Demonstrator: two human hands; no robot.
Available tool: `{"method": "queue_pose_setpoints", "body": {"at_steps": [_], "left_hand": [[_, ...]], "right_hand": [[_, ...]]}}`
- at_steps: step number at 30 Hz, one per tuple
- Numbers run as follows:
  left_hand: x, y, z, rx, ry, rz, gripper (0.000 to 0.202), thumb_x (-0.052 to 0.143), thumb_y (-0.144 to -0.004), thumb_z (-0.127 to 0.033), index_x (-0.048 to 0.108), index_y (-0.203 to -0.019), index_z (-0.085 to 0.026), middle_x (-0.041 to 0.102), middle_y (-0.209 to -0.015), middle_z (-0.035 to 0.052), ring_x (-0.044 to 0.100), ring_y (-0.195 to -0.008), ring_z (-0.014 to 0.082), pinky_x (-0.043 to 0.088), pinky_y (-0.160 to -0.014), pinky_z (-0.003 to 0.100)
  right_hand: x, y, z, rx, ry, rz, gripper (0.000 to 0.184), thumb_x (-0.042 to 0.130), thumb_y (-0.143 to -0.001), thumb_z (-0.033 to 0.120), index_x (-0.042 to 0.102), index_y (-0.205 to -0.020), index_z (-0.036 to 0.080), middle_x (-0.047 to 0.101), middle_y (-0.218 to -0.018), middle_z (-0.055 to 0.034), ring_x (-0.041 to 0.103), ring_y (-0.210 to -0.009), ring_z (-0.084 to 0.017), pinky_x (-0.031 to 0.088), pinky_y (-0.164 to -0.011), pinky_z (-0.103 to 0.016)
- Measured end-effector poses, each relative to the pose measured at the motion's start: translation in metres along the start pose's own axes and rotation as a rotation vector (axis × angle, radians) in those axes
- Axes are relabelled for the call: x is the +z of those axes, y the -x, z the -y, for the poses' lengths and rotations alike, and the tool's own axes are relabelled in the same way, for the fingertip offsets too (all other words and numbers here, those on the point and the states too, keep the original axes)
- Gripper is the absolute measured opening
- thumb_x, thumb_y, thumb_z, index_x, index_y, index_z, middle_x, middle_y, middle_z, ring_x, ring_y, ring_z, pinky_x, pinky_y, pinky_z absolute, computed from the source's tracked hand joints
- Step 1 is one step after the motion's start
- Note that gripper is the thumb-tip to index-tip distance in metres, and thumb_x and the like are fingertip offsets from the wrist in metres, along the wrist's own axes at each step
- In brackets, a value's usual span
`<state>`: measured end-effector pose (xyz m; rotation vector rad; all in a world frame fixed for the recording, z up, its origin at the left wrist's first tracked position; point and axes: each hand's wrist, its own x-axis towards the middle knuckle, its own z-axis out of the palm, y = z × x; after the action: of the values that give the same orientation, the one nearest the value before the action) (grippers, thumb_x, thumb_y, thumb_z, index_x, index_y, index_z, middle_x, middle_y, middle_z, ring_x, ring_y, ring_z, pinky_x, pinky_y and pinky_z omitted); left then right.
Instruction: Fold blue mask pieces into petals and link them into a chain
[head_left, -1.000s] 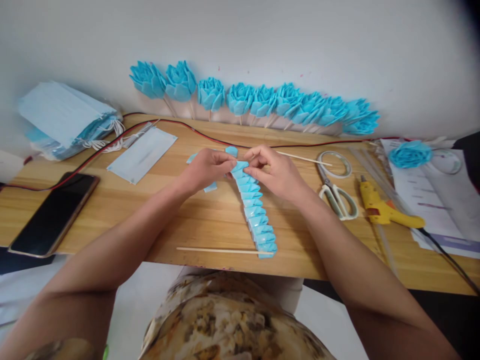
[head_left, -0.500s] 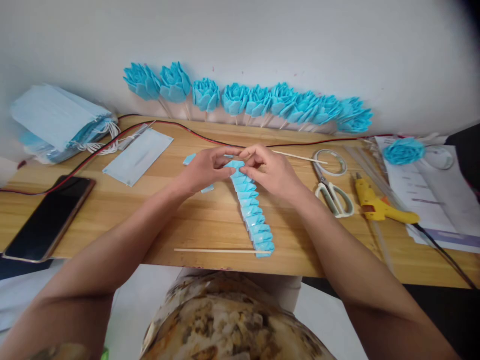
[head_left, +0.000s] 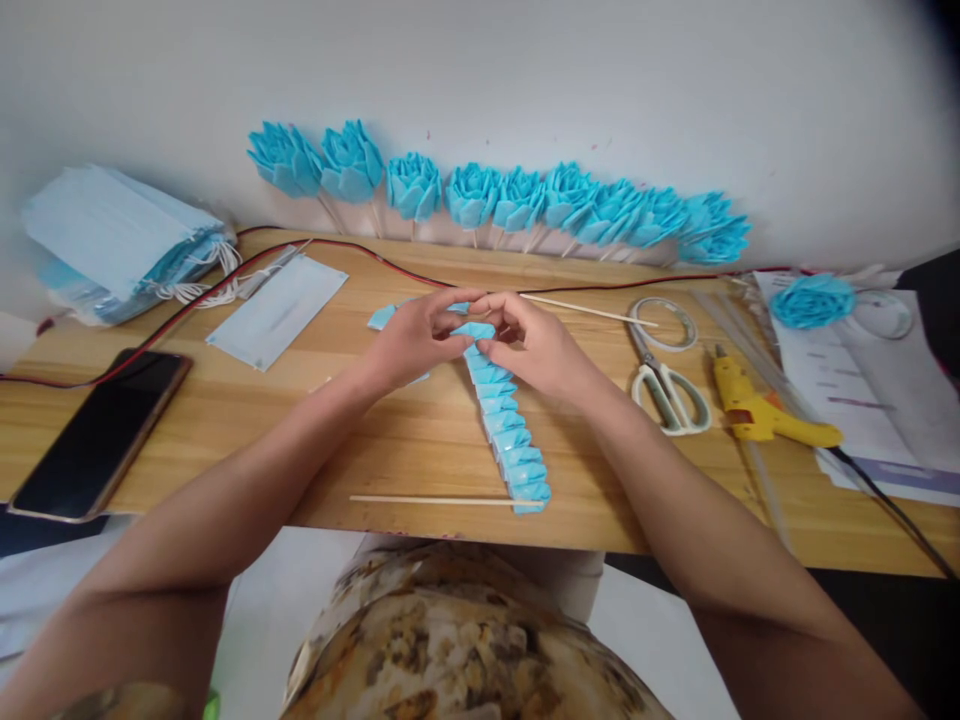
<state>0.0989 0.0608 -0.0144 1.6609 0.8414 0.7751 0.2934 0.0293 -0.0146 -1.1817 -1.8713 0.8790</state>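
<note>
A strip of overlapping folded light-blue pieces [head_left: 510, 425] runs down the wooden table from between my hands toward its front edge. My left hand [head_left: 420, 338] curls at the strip's far end, thumb and fingers pinching its left side. Facing it, my right hand [head_left: 536, 345] pinches the right side of that same end; the fingertips of both hands nearly meet. Across the strip's near end lies a thin wooden stick [head_left: 435, 500]. Loose blue cut pieces [head_left: 381, 317] show partly behind my left hand.
Several blue flowers on sticks [head_left: 472, 197] lean along the wall. To the right are scissors [head_left: 670, 395], a tape roll [head_left: 690, 330], a yellow glue gun [head_left: 772, 415] and papers [head_left: 847, 400]. On the left lie a phone [head_left: 97, 435], a flat mask [head_left: 277, 310] and a mask stack [head_left: 127, 240].
My right hand's fingers have shifted slightly left and closer to my left hand over the strip's far end. The strip and near stick stay in place.
</note>
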Motion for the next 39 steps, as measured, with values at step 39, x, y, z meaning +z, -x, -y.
{"method": "queue_pose_setpoints", "body": {"at_steps": [39], "left_hand": [[-0.005, 0.002, -0.009, -0.154, -0.224, 0.006, 0.021, 0.064, -0.075, -0.037, 0.062, -0.07, -0.016, 0.053, -0.059, -0.0026, 0.041, -0.055, 0.0097, 0.028, -0.052, 0.023]], "right_hand": [[-0.013, -0.004, -0.004, 0.156, -0.275, 0.092, 0.054, 0.064, -0.075, 0.019, 0.057, -0.128, 0.02, 0.057, -0.069, 0.0064, 0.054, -0.062, -0.011, 0.042, -0.058, -0.024]]}}
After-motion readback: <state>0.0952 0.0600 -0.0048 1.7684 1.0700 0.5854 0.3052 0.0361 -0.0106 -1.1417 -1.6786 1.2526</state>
